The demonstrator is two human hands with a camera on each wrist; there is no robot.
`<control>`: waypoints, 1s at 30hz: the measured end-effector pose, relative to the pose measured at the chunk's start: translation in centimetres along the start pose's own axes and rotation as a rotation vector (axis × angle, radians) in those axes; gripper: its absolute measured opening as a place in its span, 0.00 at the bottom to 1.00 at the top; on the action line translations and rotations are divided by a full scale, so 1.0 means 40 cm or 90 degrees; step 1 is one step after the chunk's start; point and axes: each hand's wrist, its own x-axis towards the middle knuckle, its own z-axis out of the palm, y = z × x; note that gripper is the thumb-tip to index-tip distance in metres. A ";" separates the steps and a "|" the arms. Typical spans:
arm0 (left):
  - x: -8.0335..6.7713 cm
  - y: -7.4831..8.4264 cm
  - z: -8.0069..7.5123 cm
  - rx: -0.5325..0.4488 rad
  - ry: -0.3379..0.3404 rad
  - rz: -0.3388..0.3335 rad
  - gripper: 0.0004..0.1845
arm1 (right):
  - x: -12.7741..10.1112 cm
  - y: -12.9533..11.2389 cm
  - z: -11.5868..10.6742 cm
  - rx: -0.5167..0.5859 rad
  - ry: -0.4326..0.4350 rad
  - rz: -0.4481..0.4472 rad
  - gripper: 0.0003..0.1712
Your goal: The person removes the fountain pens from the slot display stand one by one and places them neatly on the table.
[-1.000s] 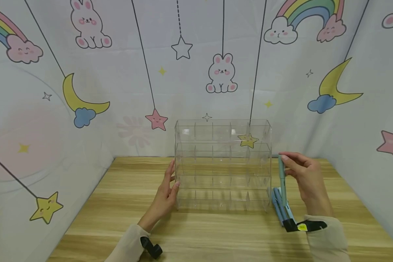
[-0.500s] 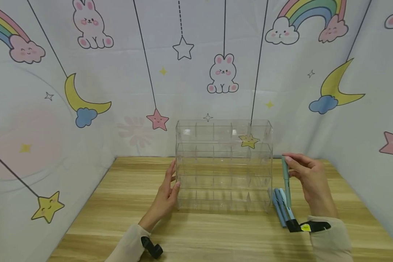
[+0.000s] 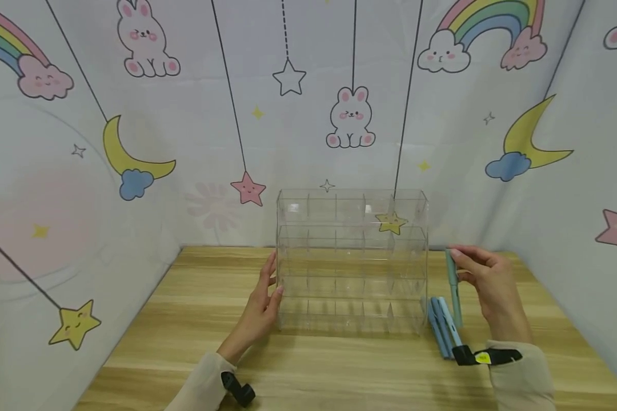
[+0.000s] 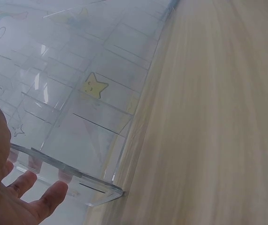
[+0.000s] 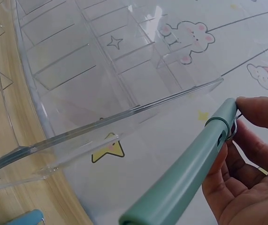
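Note:
A clear acrylic display rack [image 3: 351,279] with stepped tiers of small compartments stands upright on the table. My left hand [image 3: 259,305] rests against its left side; in the left wrist view the fingertips [image 4: 54,194] touch the side panel. To the rack's right, my right hand [image 3: 488,282] pinches a green pen [image 3: 455,292] near its top end, holding it nearly upright. In the right wrist view the pen [image 5: 180,171] has a metal clip, and thumb and fingers grip it by that end. Beside the rack lie two grey-blue pens [image 3: 439,326] and a light blue pen [image 3: 450,321].
The wood-grain table [image 3: 339,371] runs back to a white cloth backdrop [image 3: 308,142] printed with stars, moons and rabbits. Cloth walls close in both sides. A black wrist camera [image 3: 239,391] is strapped on the left sleeve and another [image 3: 463,355] on the right.
My right hand has shifted slightly right and down with the green pen, away from the rack. More of the light blue pen shows. My left hand stays on the rack's side.

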 end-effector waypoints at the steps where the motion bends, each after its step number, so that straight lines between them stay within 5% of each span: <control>1: -0.001 -0.001 0.001 0.001 0.000 -0.002 0.43 | -0.001 0.001 -0.004 0.000 0.001 0.005 0.08; 12: 0.001 -0.005 0.004 -0.003 0.002 0.005 0.44 | 0.005 0.008 -0.027 -0.019 -0.001 0.028 0.08; 21: 0.001 -0.008 0.007 -0.004 -0.004 0.006 0.43 | 0.008 0.015 -0.076 -0.231 -0.061 0.091 0.15; 30: 0.001 -0.009 0.006 -0.004 -0.005 0.007 0.44 | 0.006 0.017 -0.079 -0.218 -0.063 0.072 0.15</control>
